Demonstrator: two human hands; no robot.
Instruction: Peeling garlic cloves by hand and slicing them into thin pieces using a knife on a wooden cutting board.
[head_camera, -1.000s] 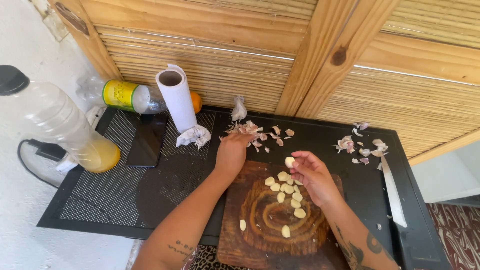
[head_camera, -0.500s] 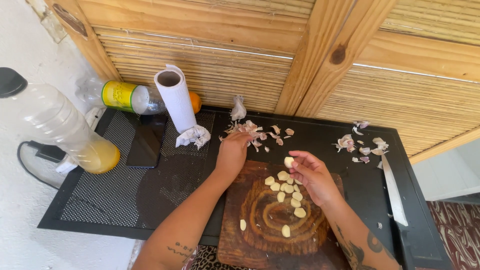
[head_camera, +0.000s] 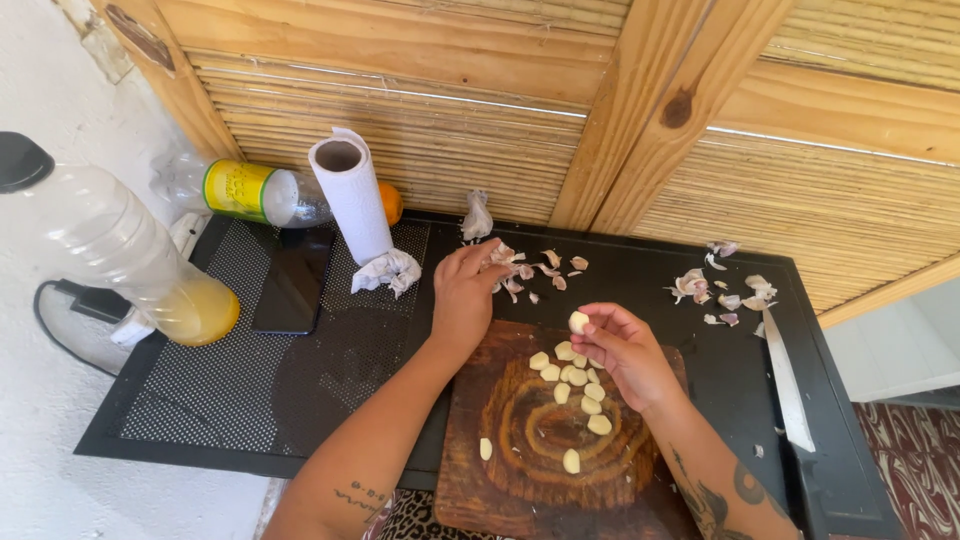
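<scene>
the right hand (head_camera: 625, 350) pinches a peeled garlic clove (head_camera: 578, 322) above the wooden cutting board (head_camera: 520, 470), while the left hand (head_camera: 465, 295), fingers loosely curled and holding nothing visible, rests on garlic skins (head_camera: 530, 268) beside a paper towel roll (head_camera: 350, 195).

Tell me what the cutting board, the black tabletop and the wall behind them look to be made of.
Cutting board: wood, dark brown with ring-like grain, dull finish.
Black tabletop: probably painted metal; its left part is a fine perforated mesh, the right part smooth.
Wall: thin reed or bamboo slats set in pale wooden frames, seemingly unpainted, one beam with a knot.

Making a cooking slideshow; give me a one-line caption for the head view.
Right hand holds a peeled garlic clove above a round wooden board; left hand reaches into papery garlic skins.
</scene>
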